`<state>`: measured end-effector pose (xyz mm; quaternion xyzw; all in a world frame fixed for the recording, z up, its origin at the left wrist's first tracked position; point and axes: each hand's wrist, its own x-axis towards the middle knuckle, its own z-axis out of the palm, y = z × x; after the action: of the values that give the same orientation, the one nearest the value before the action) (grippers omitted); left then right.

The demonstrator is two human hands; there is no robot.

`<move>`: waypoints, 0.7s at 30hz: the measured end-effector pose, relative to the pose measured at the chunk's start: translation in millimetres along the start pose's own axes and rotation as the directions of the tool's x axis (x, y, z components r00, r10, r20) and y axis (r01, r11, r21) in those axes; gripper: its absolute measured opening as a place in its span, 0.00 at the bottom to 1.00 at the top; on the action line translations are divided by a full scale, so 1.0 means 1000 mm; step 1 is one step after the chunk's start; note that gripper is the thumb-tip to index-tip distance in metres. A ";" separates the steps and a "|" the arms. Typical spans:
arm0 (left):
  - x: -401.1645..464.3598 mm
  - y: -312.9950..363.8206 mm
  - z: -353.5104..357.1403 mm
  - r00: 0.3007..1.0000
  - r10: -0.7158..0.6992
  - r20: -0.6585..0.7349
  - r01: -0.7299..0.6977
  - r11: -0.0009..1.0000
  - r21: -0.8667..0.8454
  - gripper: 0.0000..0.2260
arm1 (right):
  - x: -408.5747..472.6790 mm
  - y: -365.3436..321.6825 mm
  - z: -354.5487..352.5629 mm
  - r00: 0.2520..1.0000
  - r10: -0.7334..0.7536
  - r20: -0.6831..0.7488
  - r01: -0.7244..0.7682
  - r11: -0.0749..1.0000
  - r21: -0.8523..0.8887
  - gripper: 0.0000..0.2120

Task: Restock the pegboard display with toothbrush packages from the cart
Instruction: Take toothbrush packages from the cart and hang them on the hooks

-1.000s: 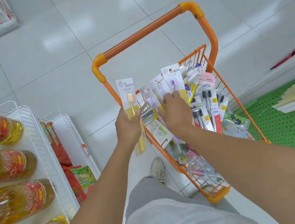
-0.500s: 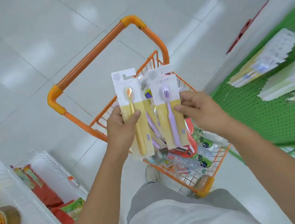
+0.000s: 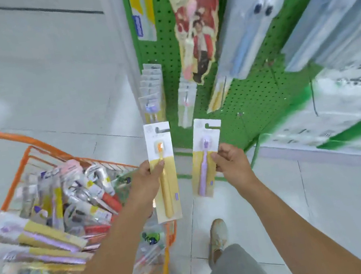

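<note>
My left hand (image 3: 145,181) grips a yellow toothbrush package (image 3: 167,194) by its left edge, thumb across the front. My right hand (image 3: 231,162) pinches a purple toothbrush package (image 3: 203,157) by its right edge. Both cards are upright, side by side, in front of the lower part of the green pegboard (image 3: 246,91). The orange wire cart (image 3: 39,149) stands at the lower left, filled with several more toothbrush packages (image 3: 54,234). On the pegboard hang rows of packages, among them a stack with purple brushes (image 3: 151,93) just above the yellow card.
Larger blurred packs (image 3: 250,16) hang high on the pegboard, and a red printed pack (image 3: 196,22) hangs beside them. White tiled floor (image 3: 29,66) lies to the left. My shoe (image 3: 218,239) is on the floor below my hands, right of the cart.
The view has swung right from the cart to the pegboard. Both hands have carried their packages away from the cart and moved them apart, toward the green board.
</note>
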<state>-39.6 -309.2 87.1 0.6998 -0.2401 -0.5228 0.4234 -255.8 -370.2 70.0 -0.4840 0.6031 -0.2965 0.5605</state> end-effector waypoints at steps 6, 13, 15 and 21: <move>0.007 0.010 0.086 1.000 0.009 -0.002 -0.009 1.000 0.028 0.07 | 0.052 0.017 -0.059 1.000 0.018 -0.004 -0.018 1.000 0.000 0.17; 0.006 0.009 0.118 0.998 0.001 -0.067 0.007 0.992 0.123 0.18 | 0.105 0.025 -0.061 0.998 0.049 0.033 -0.047 0.997 -0.055 0.15; 0.004 0.012 0.120 0.998 0.001 -0.069 0.006 0.994 0.105 0.15 | 0.111 0.020 -0.062 0.998 0.058 0.021 -0.056 0.994 -0.091 0.14; 0.012 0.021 0.122 0.998 -0.039 -0.058 0.046 0.992 0.118 0.12 | 0.128 0.028 -0.068 0.998 0.052 -0.024 -0.055 0.990 -0.128 0.14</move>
<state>-147.2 -371.1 87.6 0.7430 -0.2443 -0.4969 0.3760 -316.3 -489.7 8.1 -0.4999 0.6394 -0.2467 0.5296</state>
